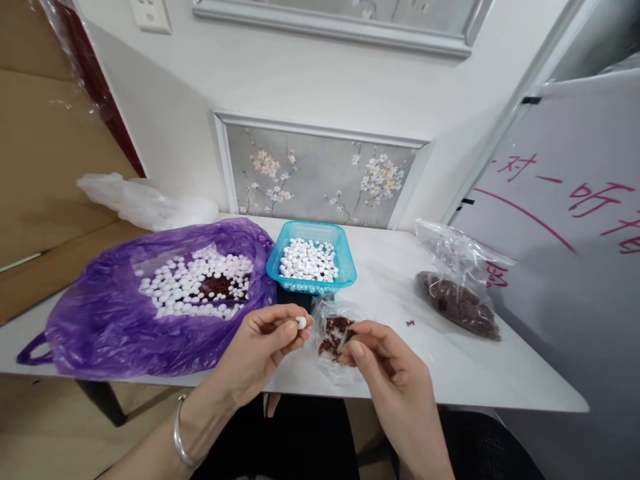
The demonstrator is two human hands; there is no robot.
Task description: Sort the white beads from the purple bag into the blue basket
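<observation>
Around you: white counter (480, 373) with a thin top, set against a pale wall (310, 73). Grey floral panel (320, 177) in a white frame behind it. Wall socket (150, 13) upper left. Cardboard sheets (45, 153) at left. Whiteboard (565, 220) with red writing at right. Even, soft light.

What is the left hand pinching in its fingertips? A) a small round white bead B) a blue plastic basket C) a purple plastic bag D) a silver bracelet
A: the left hand pinches a small round white bead between thumb and fingertips, in front of the blue plastic basket of white beads.
</observation>
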